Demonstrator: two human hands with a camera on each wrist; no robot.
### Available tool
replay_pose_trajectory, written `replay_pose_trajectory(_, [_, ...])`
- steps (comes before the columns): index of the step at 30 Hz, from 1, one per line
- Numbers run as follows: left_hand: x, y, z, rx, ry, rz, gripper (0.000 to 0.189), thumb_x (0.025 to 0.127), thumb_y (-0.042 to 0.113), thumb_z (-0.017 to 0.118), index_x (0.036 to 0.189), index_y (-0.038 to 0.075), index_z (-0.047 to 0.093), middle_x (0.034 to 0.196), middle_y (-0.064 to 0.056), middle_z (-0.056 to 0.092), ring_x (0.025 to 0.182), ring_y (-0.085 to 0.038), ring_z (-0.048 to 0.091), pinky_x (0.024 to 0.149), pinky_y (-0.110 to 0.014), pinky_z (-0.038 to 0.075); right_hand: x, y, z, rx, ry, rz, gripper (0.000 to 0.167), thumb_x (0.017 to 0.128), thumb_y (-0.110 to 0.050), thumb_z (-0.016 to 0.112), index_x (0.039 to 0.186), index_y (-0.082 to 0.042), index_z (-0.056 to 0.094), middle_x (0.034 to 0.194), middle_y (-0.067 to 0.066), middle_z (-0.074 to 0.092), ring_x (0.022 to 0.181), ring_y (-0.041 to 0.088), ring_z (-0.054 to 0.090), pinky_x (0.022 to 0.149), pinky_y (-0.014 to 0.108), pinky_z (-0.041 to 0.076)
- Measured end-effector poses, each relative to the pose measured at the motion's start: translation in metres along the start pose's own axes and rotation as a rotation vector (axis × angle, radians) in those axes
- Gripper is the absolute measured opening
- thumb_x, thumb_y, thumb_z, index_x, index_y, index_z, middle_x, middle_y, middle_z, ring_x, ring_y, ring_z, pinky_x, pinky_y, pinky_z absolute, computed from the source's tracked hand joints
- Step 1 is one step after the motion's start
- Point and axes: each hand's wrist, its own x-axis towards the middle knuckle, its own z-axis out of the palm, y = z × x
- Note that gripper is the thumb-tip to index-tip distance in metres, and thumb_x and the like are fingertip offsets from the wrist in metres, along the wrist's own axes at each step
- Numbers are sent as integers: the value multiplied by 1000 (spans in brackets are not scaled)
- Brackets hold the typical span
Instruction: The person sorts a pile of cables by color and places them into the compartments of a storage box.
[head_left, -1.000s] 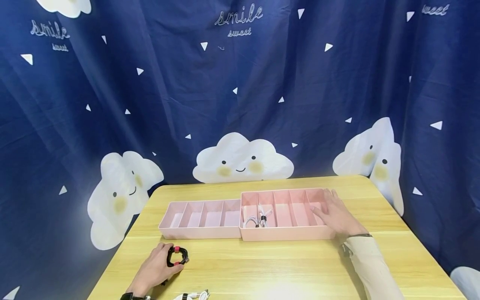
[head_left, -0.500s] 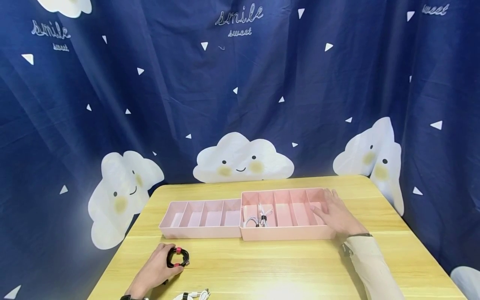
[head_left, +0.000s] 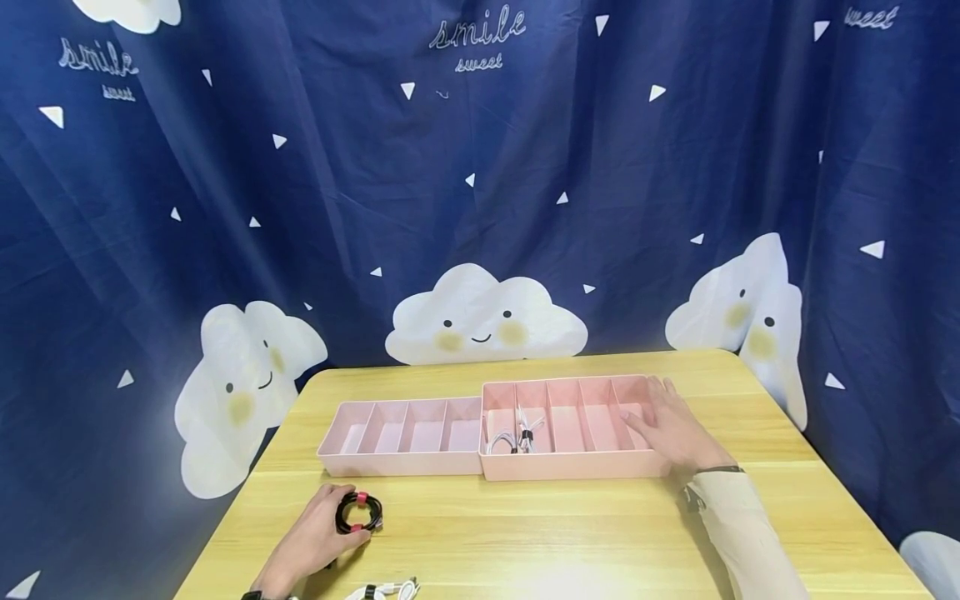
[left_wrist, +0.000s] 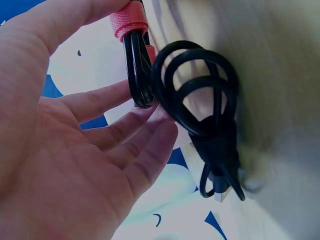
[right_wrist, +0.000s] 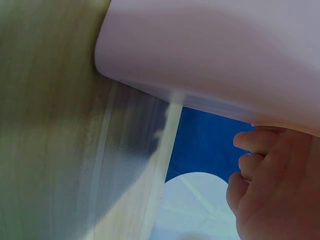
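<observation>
In the head view my left hand (head_left: pixel 311 537) pinches a coiled black cable (head_left: pixel 344 522) with red ties between thumb and fingers, over the near left part of the table. Up close in the left wrist view, the red strap (left_wrist: pixel 129 20) sits at my fingertips, and the other fingers spread loosely. Past them, a second black cable (left_wrist: pixel 215 140), bundled with a black band, is by the tabletop; my hand mostly hides it from the head view. My right hand (head_left: pixel 682 433) grips the right end of a pink divided box (head_left: pixel 577 467), thumb inside the end compartment.
A paler pink divided box (head_left: pixel 401 465) butts against the left end of the first one. White cables (head_left: pixel 527 436) with black ties occupy the pink box's left compartments. Another white cable (head_left: pixel 405 592) lies at the near edge. A blue curtain (head_left: pixel 480 208) hangs behind.
My left hand and the red-tied black cable have shifted slightly to the right. My right hand keeps its place on the pink box.
</observation>
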Motion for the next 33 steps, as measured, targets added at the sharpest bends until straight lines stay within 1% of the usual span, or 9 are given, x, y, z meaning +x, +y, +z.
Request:
replay_pose_trajectory(8, [-2,6,-4,-1,11,20,84,74,40,92,136,-6,59,126,-14,62,119,-28,62,104,-51,51,1,2,0,-8,9,-14,95,105,-54,50,158,17,13,165,41,9,154,60,1,123,72,9])
replay_pose_trajectory(12, [-3,9,-6,-9,5,17,83,75,41,91,138,-4,58,129,-14,61,121,-28,61,105,-50,51,-1,0,-1,1,5,-11,95,105,-54,50,159,15,13,165,40,8,154,60,0,123,72,8])
replay_pose_trajectory(16, [-3,13,-9,-16,-3,26,84,76,42,90,138,-3,58,131,-14,60,122,-28,60,104,-50,51,-2,-2,-2,7,1,-7,96,104,-54,50,159,15,12,165,40,8,154,60,0,122,73,8])
replay_pose_trajectory(23, [-4,22,-12,-13,12,65,81,75,43,91,137,0,60,133,-14,61,123,-28,59,104,-51,51,-2,-3,-2,9,-4,-2,96,104,-54,50,158,16,12,165,41,8,154,60,0,122,72,8])
replay_pose_trajectory(27, [-3,25,-13,-16,7,76,80,76,42,90,139,3,60,134,-12,60,124,-26,59,104,-50,51,-1,-2,-2,9,-3,-6,95,105,-53,50,158,17,12,165,41,8,154,60,0,123,72,8])
replay_pose_trajectory(33, [-1,27,-14,-27,-6,83,78,78,40,89,140,3,59,130,-8,60,118,-21,59,101,-48,53,0,-1,-1,8,2,-15,95,105,-52,51,157,18,13,164,42,8,153,61,1,123,72,8])
